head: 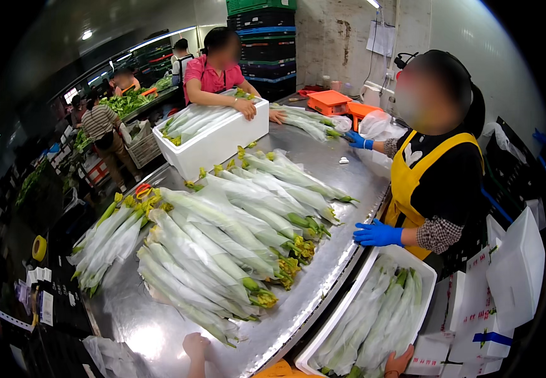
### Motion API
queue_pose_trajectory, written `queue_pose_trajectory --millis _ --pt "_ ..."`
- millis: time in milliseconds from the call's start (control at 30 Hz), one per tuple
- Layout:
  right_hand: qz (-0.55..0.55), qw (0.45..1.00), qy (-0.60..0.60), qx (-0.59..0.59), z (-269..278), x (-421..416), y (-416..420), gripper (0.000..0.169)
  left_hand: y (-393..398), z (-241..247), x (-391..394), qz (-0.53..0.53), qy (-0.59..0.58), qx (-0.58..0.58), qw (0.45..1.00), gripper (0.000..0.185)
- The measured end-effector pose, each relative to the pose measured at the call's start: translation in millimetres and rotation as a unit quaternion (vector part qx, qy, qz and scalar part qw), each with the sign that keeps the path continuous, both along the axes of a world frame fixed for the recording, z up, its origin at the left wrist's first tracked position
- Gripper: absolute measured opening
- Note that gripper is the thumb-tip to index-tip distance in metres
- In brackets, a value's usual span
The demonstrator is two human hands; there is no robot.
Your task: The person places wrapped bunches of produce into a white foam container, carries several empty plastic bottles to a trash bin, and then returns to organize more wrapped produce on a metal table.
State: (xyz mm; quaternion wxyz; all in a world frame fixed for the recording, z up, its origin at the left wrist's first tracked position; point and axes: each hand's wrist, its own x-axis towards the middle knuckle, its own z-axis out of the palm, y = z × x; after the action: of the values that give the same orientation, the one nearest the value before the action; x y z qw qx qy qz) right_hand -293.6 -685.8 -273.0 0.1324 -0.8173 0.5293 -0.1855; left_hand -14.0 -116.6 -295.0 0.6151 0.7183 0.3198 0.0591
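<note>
My left hand [196, 343] rests on the steel table [291, 312] near its front edge, fingers curled in and nothing visible in them. Just beyond it lies a broad row of long green gourds [216, 255], probably luffas, in thin white wrapping, with yellow blossoms at their ends. At the lower right, my right hand [398, 363] grips the side rim of a white foam box [311, 353]. Inside that box are more wrapped gourds [372, 312]. Part of the right hand is cut off by the frame's lower edge.
Across the table, a co-worker in pink [216, 78] holds another filled foam box [216, 141]. A co-worker in a yellow apron [407, 189] stands at the right, gloved hands on the table. Orange scales [329, 101], scissors [143, 190] and stacked foam boxes [471, 302] surround the work area.
</note>
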Motion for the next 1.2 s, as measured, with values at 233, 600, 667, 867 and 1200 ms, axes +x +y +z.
queue_pose_trajectory --millis 233,600,667,867,1200 --pt "-0.014 1.0 0.001 -0.001 3 5 1 0.067 20 -35 2 -0.027 0.004 -0.001 1.0 0.013" --pt "-0.018 1.0 0.002 -0.004 1 0 1 0.067 -8 13 3 0.005 0.029 -0.039 0.999 0.015" --pt "0.004 1.0 -0.013 0.004 3 12 3 0.066 34 -41 -4 -0.059 -0.002 0.117 0.991 0.016" --pt "-0.011 1.0 -0.005 -0.005 0 7 0 0.066 21 -31 -1 -0.047 -0.034 0.088 0.994 0.02" --pt "-0.003 1.0 -0.021 -0.007 -5 2 -1 0.067 -13 29 -4 0.021 -0.046 -0.076 0.996 0.018"
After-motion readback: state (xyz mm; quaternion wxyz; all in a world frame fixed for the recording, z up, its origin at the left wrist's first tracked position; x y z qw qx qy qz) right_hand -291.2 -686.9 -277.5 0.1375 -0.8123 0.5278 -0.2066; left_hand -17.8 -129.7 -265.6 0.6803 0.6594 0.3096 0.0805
